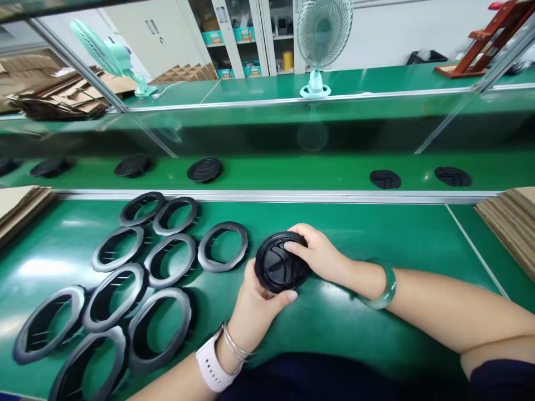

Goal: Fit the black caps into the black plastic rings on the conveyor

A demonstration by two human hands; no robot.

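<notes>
Both hands grip one round black plastic vent, held tilted just above the green tabletop, its ribbed face turned up toward me. My left hand wraps its lower left edge, thumb along the front rim. From the upper right, my right hand closes on the rim, its thumb on top of the face. Just left of the vent lies a loose black ring, flat on the table. Several similar rings spread to the left and toward me, among them a large black ring.
Beyond a metal rail runs a green belt-like strip carrying a black round part and flat black discs. Cardboard stacks stand at left and right. A mint fan sits on the rear shelf.
</notes>
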